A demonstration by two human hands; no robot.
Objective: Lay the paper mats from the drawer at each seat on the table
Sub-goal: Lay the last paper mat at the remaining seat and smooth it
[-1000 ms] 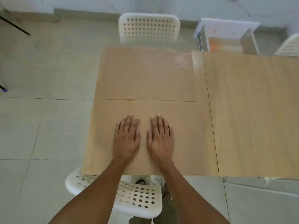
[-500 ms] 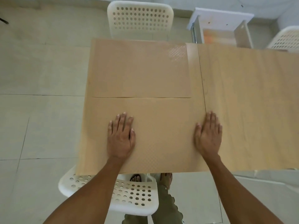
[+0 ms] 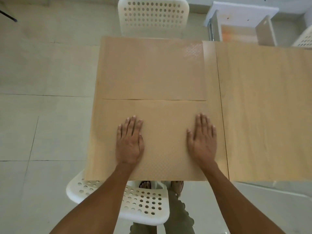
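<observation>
From the head camera I see both forearms reaching forward over the near table edge. My left hand (image 3: 129, 141) lies palm down, fingers straight and close together, pressed flat on the near paper mat (image 3: 162, 132). My right hand (image 3: 202, 140) lies the same way near that mat's right edge, fingers pointing away from me. Neither hand grips anything; both are spread flat and set well apart from each other.

The near paper mat lies on the left part of the wooden table (image 3: 263, 107), its long axis running left to right, its near edge along the table's near edge. The far paper mat (image 3: 152, 68) lies just beyond it, the same way round, their long edges meeting in a thin seam. A white perforated chair (image 3: 152, 16) stands at the far side, another white chair (image 3: 143, 203) below my arms. The open drawer (image 3: 239, 32) sits beyond the table at upper right.

Compared with half a second ago, my right hand has drawn back left onto the mat; a second ago the hands lay side by side.
</observation>
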